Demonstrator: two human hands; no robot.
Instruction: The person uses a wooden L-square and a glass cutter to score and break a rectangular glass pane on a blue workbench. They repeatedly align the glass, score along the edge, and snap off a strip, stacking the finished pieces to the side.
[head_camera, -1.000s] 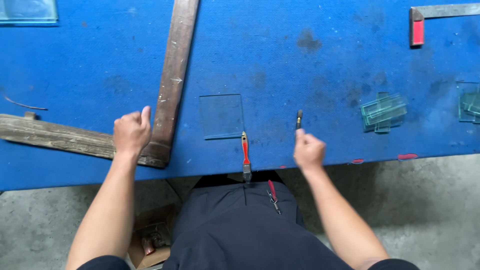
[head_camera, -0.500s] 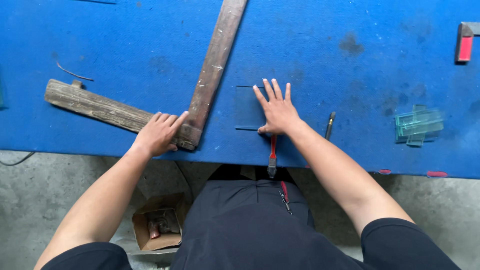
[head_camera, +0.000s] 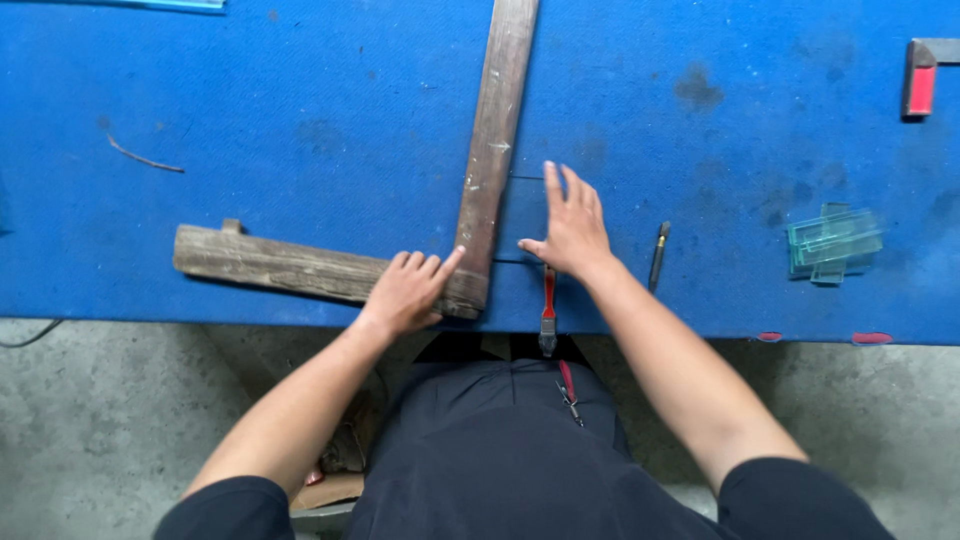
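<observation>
While left hand pins wooden square at corner, right hand lies spread flat on glass pane, just right of long arm, near bench edge. Pane probably thin, slick, brittle: lift by edges.

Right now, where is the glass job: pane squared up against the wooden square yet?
Looks done: the wooden square lies on the blue table. In hand: the left hand presses on the square's corner, and the right hand lies flat on the clear pane, which sits up against the long blade. Left: the small pen-like tool and the red-handled tool lie untouched; no cut shows.
</observation>
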